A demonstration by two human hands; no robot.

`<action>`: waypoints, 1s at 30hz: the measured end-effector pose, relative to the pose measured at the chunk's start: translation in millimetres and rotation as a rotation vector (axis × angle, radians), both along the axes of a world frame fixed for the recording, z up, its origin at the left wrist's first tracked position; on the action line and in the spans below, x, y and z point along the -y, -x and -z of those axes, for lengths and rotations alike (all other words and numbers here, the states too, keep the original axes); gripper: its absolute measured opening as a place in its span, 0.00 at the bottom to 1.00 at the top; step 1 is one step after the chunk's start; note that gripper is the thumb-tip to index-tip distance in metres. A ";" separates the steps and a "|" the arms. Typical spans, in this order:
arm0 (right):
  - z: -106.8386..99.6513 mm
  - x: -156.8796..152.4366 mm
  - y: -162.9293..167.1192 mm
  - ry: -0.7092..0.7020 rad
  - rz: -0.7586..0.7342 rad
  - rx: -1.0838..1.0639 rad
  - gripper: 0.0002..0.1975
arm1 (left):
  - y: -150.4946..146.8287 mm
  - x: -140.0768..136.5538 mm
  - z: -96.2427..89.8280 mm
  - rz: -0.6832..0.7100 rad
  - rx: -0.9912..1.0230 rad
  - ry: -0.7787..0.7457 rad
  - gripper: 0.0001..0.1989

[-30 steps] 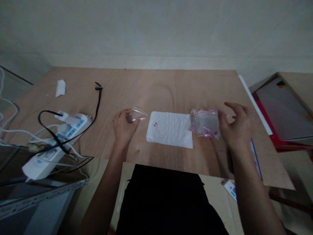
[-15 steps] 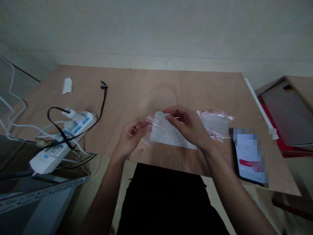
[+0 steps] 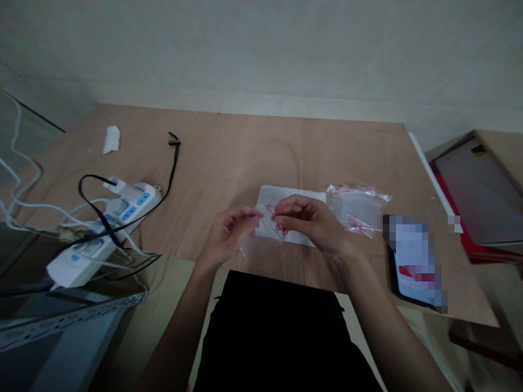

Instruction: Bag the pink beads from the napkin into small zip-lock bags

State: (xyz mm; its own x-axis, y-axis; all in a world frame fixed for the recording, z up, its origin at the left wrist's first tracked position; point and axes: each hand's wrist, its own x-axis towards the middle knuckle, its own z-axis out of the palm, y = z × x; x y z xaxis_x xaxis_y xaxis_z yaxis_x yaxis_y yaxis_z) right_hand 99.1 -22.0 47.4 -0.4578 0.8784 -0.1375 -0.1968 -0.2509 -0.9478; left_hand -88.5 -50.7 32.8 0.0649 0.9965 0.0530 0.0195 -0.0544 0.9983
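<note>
A small clear zip-lock bag (image 3: 265, 235) with a red stripe along its top hangs between my two hands. My left hand (image 3: 231, 231) pinches its left upper side. The fingers of my right hand (image 3: 308, 220) are closed on its top edge at the red stripe. Beneath the bag and the right fingers, a white sheet (image 3: 272, 193) with rounded corners lies flat on the table, partly covered by my hand. Just right of my right hand rests a pile of clear zip-lock bags (image 3: 359, 209) with red stripes.
A phone (image 3: 417, 267) lies near the wooden table's (image 3: 229, 152) right edge. At the left, a white power strip (image 3: 102, 237) sits among tangled cables, with a black cable (image 3: 175, 163) reaching across the tabletop. A white paper scrap (image 3: 111, 140) lies behind. Red folders (image 3: 478, 250) stand beyond the right edge.
My right hand has let go of the white sheet, which now lies on the table, and has taken hold of the bag's top. The left hand has moved slightly right with the bag.
</note>
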 end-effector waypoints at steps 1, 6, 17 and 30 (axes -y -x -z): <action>-0.2 1.6 0.8 -0.001 0.005 -0.004 0.11 | 0.1 0.3 -1.0 0.009 -0.020 -0.007 0.11; -4.0 9.1 2.0 -0.143 0.084 0.088 0.09 | 9.8 1.1 -2.0 0.016 -0.225 -0.085 0.13; -29.2 35.7 12.2 -0.643 0.210 0.532 0.06 | -7.9 16.4 -13.1 0.024 -0.835 -0.467 0.51; -29.0 28.7 -0.9 -0.645 0.030 0.493 0.06 | -17.7 12.7 -5.5 -0.023 -0.630 -0.483 0.26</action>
